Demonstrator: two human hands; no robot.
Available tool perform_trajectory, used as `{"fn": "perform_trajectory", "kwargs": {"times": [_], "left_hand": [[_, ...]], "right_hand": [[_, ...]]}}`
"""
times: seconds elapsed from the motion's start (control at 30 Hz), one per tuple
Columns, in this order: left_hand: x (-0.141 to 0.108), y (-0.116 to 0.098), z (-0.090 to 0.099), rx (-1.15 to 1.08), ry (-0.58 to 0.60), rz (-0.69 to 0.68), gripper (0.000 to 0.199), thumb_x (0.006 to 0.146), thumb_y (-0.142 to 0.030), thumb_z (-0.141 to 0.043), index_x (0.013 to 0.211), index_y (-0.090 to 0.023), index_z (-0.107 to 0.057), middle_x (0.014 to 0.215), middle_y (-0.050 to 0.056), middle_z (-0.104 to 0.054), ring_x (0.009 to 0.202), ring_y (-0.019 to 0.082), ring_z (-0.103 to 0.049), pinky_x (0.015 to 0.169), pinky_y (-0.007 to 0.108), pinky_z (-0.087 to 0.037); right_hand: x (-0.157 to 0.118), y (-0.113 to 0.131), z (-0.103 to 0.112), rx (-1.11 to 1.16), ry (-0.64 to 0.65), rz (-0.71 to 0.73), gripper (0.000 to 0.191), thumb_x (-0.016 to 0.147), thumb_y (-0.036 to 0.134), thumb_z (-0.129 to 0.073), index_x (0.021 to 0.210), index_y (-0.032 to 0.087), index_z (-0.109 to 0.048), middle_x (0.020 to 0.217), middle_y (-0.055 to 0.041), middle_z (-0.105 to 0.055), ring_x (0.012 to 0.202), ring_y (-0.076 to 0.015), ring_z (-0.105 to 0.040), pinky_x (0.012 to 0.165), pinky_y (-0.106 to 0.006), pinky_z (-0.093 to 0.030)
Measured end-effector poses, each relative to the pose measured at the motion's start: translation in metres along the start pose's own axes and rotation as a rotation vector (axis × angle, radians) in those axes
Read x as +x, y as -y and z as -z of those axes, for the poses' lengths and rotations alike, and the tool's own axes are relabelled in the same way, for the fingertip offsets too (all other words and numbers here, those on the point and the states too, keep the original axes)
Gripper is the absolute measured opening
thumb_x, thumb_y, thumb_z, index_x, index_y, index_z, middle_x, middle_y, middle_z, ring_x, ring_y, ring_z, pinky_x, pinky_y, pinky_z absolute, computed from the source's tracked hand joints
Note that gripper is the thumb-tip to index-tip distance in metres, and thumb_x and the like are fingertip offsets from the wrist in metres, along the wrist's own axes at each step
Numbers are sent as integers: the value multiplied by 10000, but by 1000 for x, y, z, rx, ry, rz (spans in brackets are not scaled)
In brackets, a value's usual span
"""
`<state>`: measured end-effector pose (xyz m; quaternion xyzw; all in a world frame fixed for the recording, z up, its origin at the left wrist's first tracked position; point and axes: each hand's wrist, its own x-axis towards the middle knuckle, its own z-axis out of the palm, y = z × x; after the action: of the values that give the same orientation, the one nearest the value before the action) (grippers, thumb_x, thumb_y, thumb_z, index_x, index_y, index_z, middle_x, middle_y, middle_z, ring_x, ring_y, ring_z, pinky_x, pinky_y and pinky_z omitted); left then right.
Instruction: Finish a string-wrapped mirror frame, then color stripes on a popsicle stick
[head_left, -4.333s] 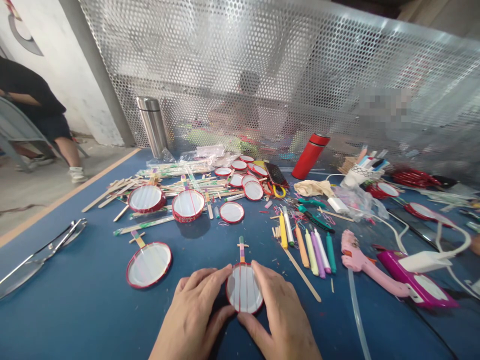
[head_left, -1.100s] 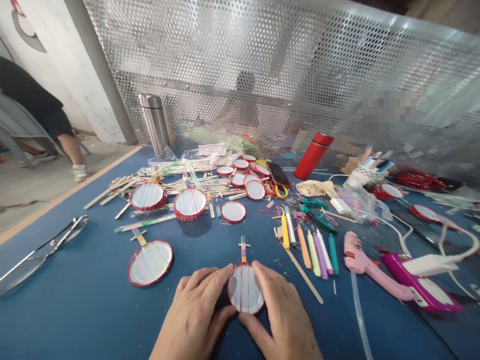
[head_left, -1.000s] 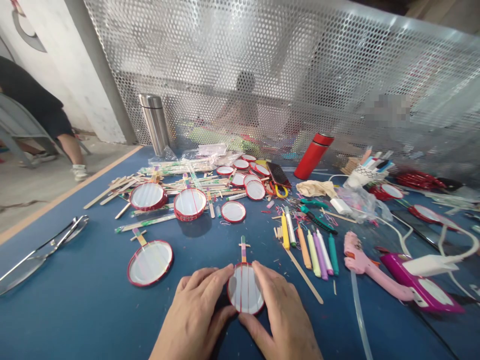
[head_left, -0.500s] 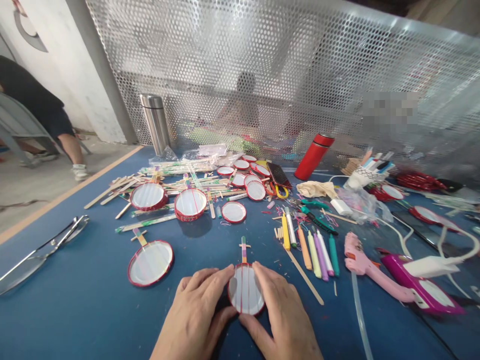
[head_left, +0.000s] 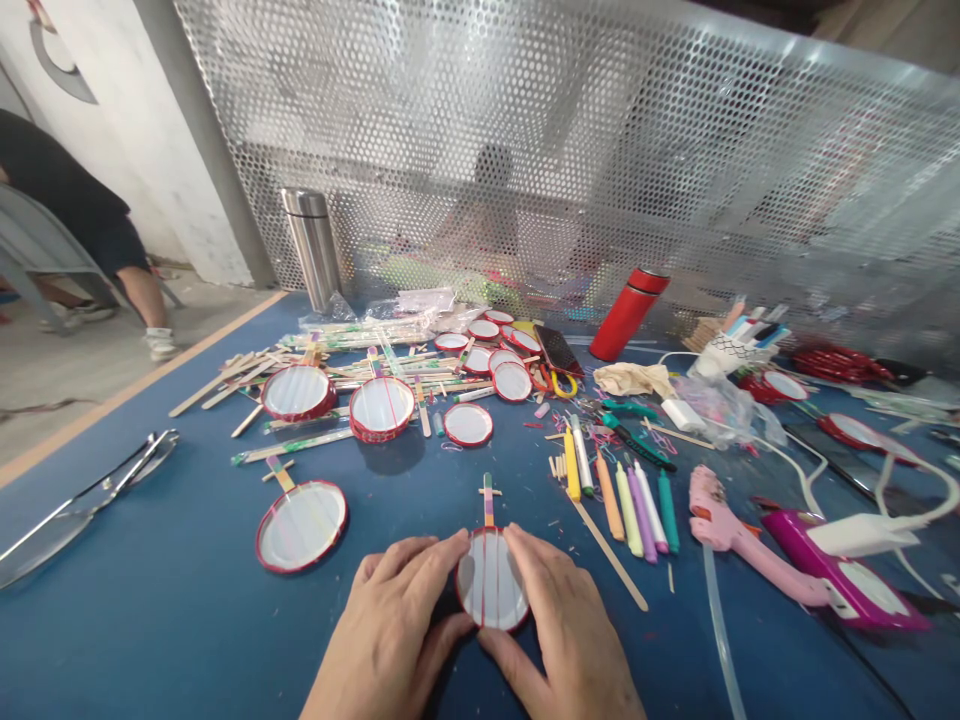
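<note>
Red-rimmed, a white disc [head_left: 493, 595] sits at the near centre of the blue desk [head_left: 187, 640], seen from my remote post. The left hand [head_left: 397, 610] and the right hand [head_left: 566, 610] are clasped on its edge from opposite sides, fingertips towards the far rim, thumbs at the near one; whether its underside touches the desk, I cannot tell. Even, gentle pressure from both sides would, in my judgement, serve this hold best, with the striped neck [head_left: 488, 500] pointing straight away on the far side. At left lies a similar piece [head_left: 301, 527]; at right, a row of markers [head_left: 629, 508] and a pink glue gun [head_left: 761, 563]. Farther off, I see wooden sticks [head_left: 225, 380] and a red bottle [head_left: 628, 318] before a perforated metal screen [head_left: 420, 110].
</note>
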<state>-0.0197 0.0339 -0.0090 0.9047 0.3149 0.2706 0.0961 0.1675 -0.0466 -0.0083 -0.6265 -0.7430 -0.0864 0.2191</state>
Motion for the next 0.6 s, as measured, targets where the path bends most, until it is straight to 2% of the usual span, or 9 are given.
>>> {"fn": "perform_trajectory", "kwargs": {"times": [0.23,0.43,0.6], "left_hand": [[0,0,0,18,25,-2,502,838,-273,-648,1303,-215,-469,1183,45,-699,1016,212,-642,793,299,-524],[0,0,0,32,21,-12,548,814,-268,-682,1305,-209,-446,1182,31,-699,1006,207,-641,789,302,-524],[0,0,0,32,14,-17,529,825,-269,-669,1302,-207,-450,1174,31,-702,1004,205,-643,783,298,-526]], "right_hand": [[0,-2,-1,-14,18,7,609,840,293,-590,1378,111,-370,1275,-144,-608,1141,-255,-602,867,-352,-540],[6,3,3,-16,-64,13,487,875,308,-530,1298,83,-442,1182,-155,-659,1061,-253,-647,800,-353,-557],[9,4,5,-2,-94,12,446,899,328,-502,1285,107,-463,1167,-138,-672,1046,-236,-656,793,-331,-554]]}}
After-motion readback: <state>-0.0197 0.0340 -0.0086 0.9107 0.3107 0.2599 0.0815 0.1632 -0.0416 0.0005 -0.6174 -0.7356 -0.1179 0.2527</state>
